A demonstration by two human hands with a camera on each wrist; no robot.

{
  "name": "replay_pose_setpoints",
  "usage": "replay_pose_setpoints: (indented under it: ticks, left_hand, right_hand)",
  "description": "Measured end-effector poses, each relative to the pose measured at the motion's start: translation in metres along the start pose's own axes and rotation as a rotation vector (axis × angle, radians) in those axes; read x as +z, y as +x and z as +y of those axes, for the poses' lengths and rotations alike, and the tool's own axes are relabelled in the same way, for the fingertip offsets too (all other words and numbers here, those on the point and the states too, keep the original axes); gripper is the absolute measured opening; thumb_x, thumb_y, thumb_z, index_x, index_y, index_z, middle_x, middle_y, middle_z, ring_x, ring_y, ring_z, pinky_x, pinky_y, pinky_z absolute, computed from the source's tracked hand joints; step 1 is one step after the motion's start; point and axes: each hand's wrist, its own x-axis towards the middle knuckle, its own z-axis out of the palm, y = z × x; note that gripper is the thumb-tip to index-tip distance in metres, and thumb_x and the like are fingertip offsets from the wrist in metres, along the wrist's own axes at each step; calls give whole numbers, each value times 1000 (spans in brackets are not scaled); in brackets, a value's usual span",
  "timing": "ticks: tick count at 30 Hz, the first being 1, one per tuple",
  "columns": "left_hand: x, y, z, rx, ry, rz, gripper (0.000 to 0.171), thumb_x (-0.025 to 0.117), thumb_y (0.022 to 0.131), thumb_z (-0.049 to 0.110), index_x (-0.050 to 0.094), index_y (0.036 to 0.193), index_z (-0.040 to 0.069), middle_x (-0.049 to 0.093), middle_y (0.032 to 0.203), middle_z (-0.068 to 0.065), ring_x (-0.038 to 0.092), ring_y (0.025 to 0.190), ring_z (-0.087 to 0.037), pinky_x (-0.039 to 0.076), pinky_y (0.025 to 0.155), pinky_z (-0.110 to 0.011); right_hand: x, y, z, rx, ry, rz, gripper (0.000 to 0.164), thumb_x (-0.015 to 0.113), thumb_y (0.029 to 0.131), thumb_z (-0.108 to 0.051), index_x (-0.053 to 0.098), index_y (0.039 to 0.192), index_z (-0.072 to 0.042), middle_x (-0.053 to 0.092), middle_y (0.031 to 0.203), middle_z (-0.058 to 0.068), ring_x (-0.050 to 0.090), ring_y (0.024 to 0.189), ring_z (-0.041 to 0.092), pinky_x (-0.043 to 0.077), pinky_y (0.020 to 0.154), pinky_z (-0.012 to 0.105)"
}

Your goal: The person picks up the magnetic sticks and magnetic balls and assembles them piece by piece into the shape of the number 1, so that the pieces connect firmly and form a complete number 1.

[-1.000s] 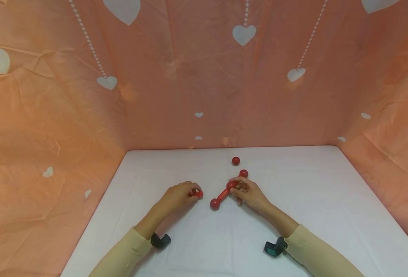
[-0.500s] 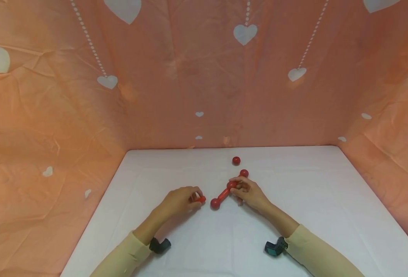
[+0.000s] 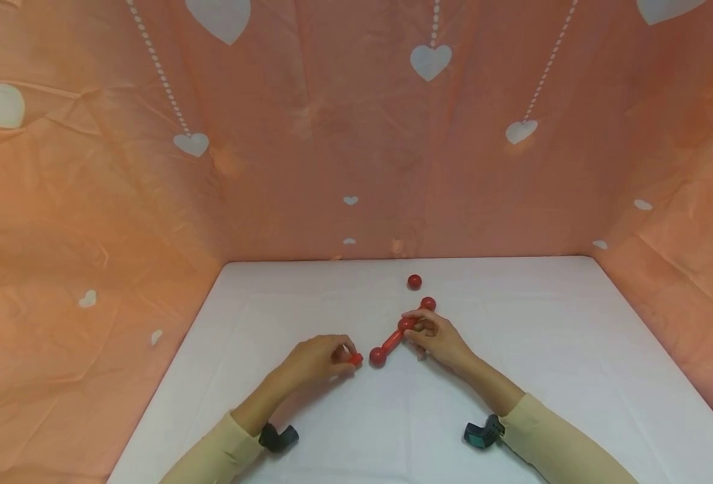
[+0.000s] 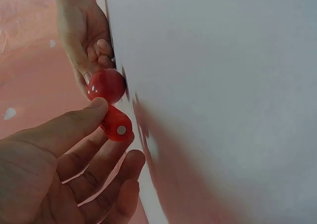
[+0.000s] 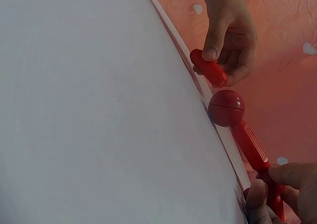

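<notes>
Surrounding: orange-pink cloth backdrop with white hearts [image 3: 308, 161]; flat white tabletop [image 3: 514, 323]; loose glossy red ball [image 3: 414, 281] at rear. Slanting red ball-and-rod chain [image 3: 393, 341] over tabletop, middle ball [image 3: 405, 325] partly covered, gripped by right hand [image 3: 442, 339]. Short red rod [image 5: 214, 73], pale disc [image 4: 121, 130] on end, pinched in left hand [image 3: 317, 357] just off chain's near ball [image 3: 377, 357]. Counted: four balls, three rods.

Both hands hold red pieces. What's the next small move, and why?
Perhaps ease the red rod in the left hand toward the nearest end ball: the right wrist view shows a gap between them, while the right hand grips the middle ball, linked to that one.
</notes>
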Motion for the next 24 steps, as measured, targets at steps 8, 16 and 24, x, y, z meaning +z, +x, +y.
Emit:
replay_pose_setpoints:
  ticks: [8,16,24]
  left_hand:
    - [4,-3,3,5,-100,-23,25,88,91,26,74,111,20,68,86,11,60,80,-11,50,75,-33]
    - [10,-4,6,-22,-156,-31,24,90,90,28,75,108,21,66,80,11,59,75,-12,47,69,-30]
    - [14,-3,7,-38,-139,-31,23,90,89,29,75,106,21,63,76,9,57,70,-13,44,64,-29]
  right_hand:
    - [0,0,0,10,-4,8,40,75,101,-9,65,139,-5,65,109,14,61,72,20,56,61,25]
    - [1,0,0,-2,4,0,41,75,101,-10,64,140,-4,65,110,13,61,73,20,56,61,25]
    - [0,-1,0,0,16,-7,40,76,101,-11,65,138,-4,67,108,15,61,72,19,55,60,25]
